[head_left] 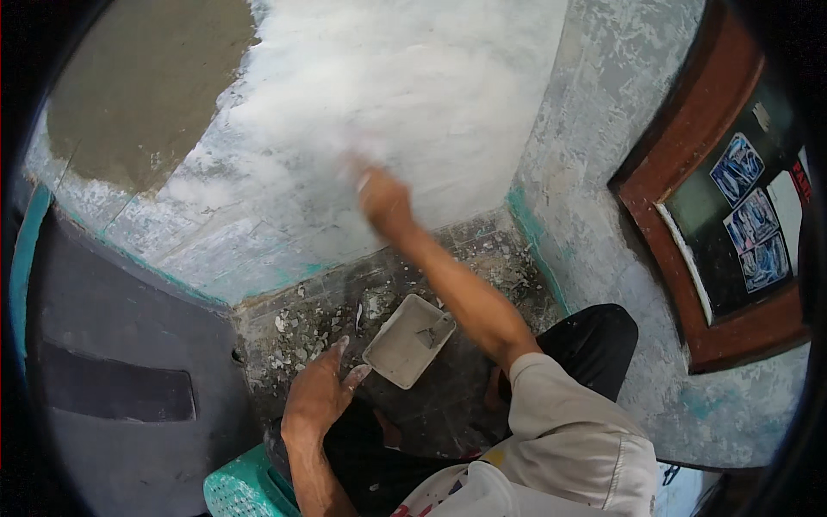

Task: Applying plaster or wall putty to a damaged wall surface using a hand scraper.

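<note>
Motion blurs my right hand [386, 200], raised at the white-coated wall [431, 103]; a faint pinkish smear shows at its fingertips, and I cannot make out whether it holds anything. My left hand [325, 389] is low in front of me, fingers and thumb apart, tips whitened, holding nothing. Beside it, on the floor, sits a shallow beige rectangular tray [389, 364] with pale residue and a small dark item inside. The upper left of the wall bears a grey-brown patch [146, 86].
Broken chips [297, 332] litter the floor around the tray. A green plastic stool [241, 487] is at my lower left. A dark grey panel [121, 310] stands at left. On the right are a rough grey wall [586, 121] and a brown wooden window frame [637, 198] with stickered dark glass.
</note>
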A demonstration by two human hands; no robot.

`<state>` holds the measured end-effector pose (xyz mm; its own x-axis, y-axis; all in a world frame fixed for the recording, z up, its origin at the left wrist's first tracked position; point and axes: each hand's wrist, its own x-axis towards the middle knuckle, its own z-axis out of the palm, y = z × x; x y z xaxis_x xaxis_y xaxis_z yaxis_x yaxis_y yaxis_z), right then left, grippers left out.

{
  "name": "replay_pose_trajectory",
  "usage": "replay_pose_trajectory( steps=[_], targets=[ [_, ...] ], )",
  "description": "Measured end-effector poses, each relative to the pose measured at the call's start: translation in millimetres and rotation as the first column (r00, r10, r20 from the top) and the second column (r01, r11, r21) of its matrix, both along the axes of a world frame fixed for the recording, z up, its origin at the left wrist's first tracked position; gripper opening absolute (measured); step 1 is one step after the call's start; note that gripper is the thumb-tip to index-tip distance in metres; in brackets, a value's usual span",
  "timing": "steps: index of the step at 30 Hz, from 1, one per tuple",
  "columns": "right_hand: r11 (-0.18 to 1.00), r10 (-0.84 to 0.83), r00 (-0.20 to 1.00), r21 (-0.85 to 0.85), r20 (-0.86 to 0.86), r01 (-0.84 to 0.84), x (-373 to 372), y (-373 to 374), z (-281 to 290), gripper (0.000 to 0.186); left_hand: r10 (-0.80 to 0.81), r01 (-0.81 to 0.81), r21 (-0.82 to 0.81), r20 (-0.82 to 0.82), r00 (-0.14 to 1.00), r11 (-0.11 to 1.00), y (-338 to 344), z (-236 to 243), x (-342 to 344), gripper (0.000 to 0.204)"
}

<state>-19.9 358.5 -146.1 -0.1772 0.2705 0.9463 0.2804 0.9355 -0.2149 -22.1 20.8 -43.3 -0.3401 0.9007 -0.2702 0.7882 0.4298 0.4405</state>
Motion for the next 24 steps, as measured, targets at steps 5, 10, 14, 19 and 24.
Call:
replay_pose_trajectory(
  steps=[5,10,14,19,24],
  targets=[
    [0.886,-0.128,0.981,-0.462,-0.143,0.048,109,33,14,0.019,-0.102,0.097,0.08,0.055,0.993,0.992,9,-3,9,0.06],
    [0.625,-0.658,0.753,-0.569,-0.015,0.534,239,163,51,0.023,-0.04,0.039,0.019,0.014,0.999,0.999,6,-1,9,0.061],
    [0.664,-0.698,0.713,-0.423,-0.058,0.616,210,211,60,0.03,-0.069,0.071,-0.029,0.064,0.996,0.997,22,-5,17,0.06],
    [0.986,-0.093,0.993,-0.145,-0.075,0.082,58,74,38,0.015,-0.057,0.061,-0.117,0.033,0.998,0.991,26,-16,12,0.064],
    [0.927,-0.226,0.969,-0.326,-0.095,0.185,152,84,64,0.015,-0.156,0.157,-0.054,0.032,0.987,0.986,32,-16,16,0.068]
  ],
)
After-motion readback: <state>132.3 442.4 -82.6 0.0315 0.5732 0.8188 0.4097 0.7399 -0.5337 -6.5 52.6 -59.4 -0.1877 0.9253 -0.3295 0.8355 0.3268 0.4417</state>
